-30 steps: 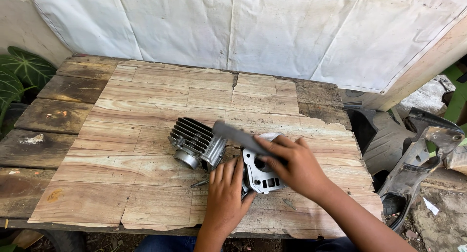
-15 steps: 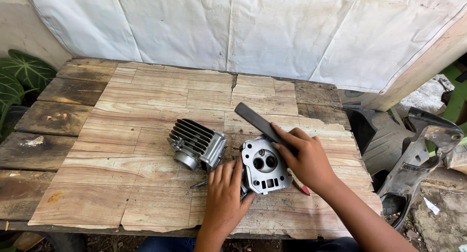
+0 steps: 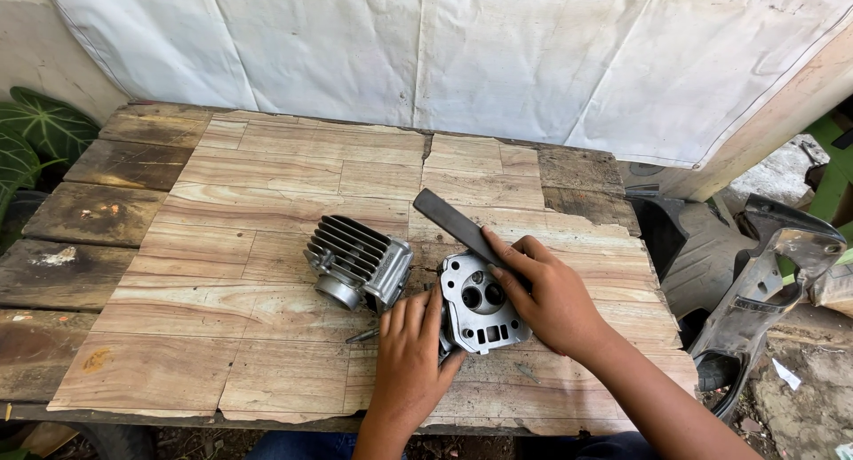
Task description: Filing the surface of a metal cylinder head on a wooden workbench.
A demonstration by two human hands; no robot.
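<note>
The wooden bench carries a finned engine cylinder near the middle of its front half. Just right of it, toward the front edge, lies the cylinder head, ported face up, apparently for filing. The left hand clamps the head's left side, steadying it. The right hand closes around a flat file, laying it across the head.

No packages, labels, signs or screens.
</note>
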